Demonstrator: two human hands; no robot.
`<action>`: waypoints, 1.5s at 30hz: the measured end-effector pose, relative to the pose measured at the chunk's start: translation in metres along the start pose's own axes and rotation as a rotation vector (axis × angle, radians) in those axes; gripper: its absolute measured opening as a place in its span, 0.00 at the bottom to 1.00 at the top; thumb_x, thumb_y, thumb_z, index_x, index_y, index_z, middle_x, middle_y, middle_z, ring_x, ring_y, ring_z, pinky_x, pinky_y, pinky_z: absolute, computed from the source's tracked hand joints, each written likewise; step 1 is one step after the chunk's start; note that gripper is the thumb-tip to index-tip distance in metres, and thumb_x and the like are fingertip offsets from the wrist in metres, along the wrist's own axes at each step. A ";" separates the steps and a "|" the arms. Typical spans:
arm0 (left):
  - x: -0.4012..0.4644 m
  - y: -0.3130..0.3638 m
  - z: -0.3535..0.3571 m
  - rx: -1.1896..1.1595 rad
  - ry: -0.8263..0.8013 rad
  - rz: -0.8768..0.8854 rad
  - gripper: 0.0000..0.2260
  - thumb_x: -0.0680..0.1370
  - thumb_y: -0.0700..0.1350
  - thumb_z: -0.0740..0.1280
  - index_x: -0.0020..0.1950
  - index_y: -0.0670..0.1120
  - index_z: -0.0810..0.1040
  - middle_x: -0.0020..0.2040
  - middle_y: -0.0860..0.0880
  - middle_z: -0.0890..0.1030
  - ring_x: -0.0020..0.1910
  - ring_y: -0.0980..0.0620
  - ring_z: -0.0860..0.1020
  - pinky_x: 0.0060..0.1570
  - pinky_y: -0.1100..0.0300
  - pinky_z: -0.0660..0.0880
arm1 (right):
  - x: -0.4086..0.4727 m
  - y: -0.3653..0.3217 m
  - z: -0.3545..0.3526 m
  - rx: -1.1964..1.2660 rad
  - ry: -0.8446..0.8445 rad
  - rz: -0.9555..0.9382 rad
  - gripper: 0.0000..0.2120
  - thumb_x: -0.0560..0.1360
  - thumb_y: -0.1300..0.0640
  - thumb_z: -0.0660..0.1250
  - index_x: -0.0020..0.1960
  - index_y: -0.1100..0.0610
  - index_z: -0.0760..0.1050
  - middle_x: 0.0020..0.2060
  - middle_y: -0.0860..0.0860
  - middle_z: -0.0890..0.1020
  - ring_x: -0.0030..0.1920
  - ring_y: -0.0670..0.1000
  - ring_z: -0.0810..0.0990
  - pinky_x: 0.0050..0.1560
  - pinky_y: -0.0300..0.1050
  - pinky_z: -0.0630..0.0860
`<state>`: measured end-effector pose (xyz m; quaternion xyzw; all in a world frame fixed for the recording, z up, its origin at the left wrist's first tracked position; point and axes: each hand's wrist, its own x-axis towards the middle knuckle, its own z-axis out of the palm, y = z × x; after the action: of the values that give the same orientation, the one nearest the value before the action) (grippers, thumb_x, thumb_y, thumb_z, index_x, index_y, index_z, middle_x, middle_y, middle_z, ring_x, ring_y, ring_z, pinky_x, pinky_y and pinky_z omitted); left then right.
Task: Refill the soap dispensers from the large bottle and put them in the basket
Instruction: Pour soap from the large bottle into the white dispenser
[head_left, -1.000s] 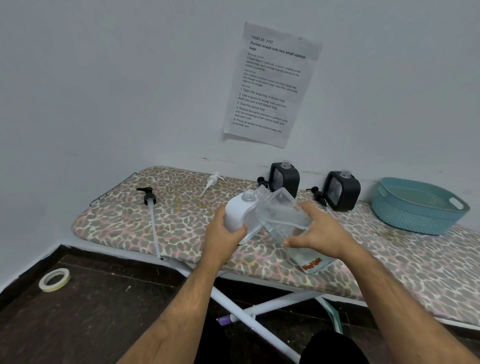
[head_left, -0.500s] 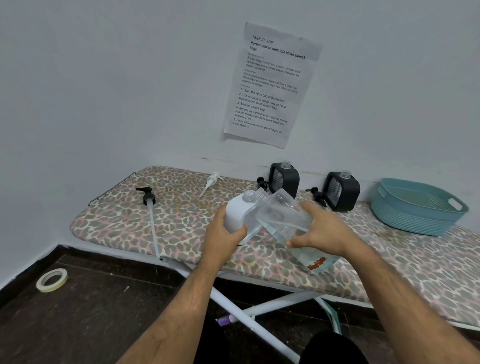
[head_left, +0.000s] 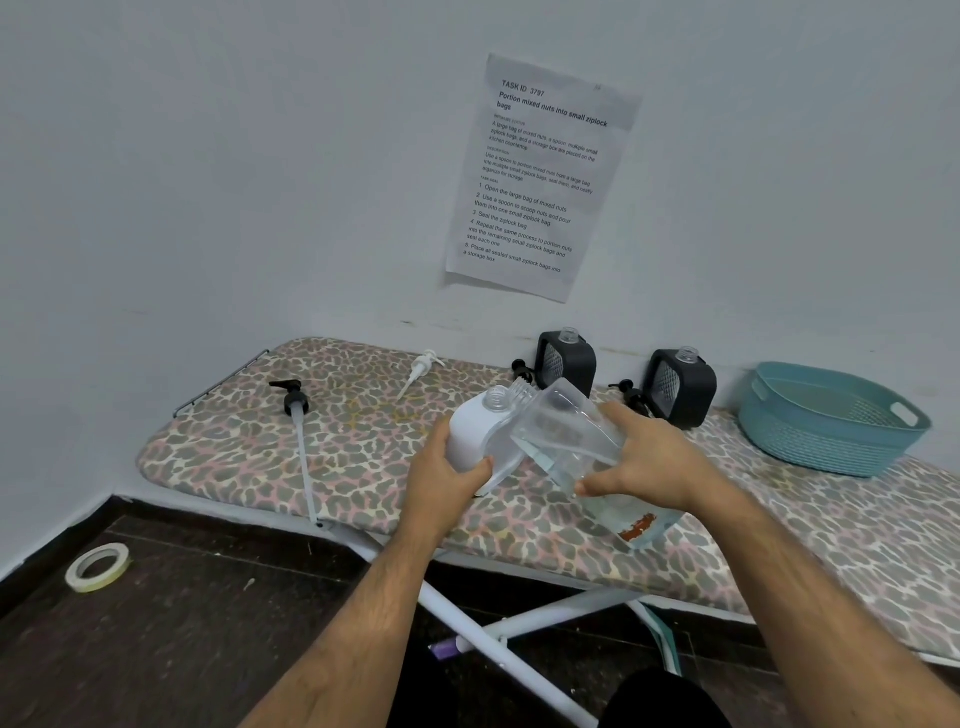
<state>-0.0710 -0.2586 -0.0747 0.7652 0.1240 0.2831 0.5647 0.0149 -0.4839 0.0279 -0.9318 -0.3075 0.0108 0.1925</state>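
Note:
My left hand (head_left: 441, 480) grips a white soap dispenser (head_left: 475, 431) with its neck uncapped, held over the ironing board (head_left: 260, 447). My right hand (head_left: 641, 462) holds the large clear bottle (head_left: 566, 436), tilted so its mouth meets the white dispenser's neck. Clear liquid lies in the bottle's lower part. Two black dispensers (head_left: 566, 361) (head_left: 680, 384), both without pumps, stand by the wall. The teal basket (head_left: 831, 421) sits at the board's right end with nothing visible in it.
A black pump (head_left: 293, 400) with a long tube lies at the board's left end, a white pump (head_left: 422, 366) near the wall, and black pumps (head_left: 522, 369) (head_left: 631, 397) beside the black dispensers. A tape roll (head_left: 97, 566) lies on the dark floor. A paper sheet (head_left: 540, 176) hangs on the wall.
The large bottle's bottom end has risen slightly, steepening its tilt toward the white dispenser. Both hands stay in place.

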 end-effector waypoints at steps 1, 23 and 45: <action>0.000 0.000 0.000 0.002 0.001 0.000 0.25 0.73 0.47 0.73 0.68 0.58 0.71 0.59 0.55 0.78 0.55 0.55 0.79 0.48 0.57 0.81 | 0.000 0.000 -0.001 -0.007 -0.001 -0.002 0.44 0.61 0.38 0.79 0.72 0.48 0.65 0.50 0.43 0.77 0.47 0.49 0.77 0.49 0.48 0.76; 0.001 -0.001 0.000 0.015 -0.002 -0.004 0.27 0.72 0.48 0.73 0.69 0.55 0.71 0.59 0.54 0.79 0.55 0.55 0.79 0.48 0.58 0.80 | 0.002 -0.013 -0.018 -0.144 -0.063 0.013 0.46 0.63 0.36 0.77 0.74 0.48 0.61 0.36 0.40 0.70 0.46 0.50 0.75 0.47 0.48 0.74; 0.002 0.000 -0.003 -0.039 -0.043 -0.042 0.29 0.72 0.47 0.73 0.71 0.55 0.69 0.61 0.53 0.78 0.56 0.54 0.80 0.43 0.63 0.80 | 0.003 -0.031 -0.028 -0.241 -0.101 0.039 0.46 0.61 0.33 0.75 0.72 0.49 0.63 0.39 0.41 0.72 0.50 0.52 0.75 0.54 0.53 0.77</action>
<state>-0.0707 -0.2553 -0.0735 0.7572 0.1226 0.2571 0.5878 0.0039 -0.4695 0.0655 -0.9522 -0.2979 0.0246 0.0632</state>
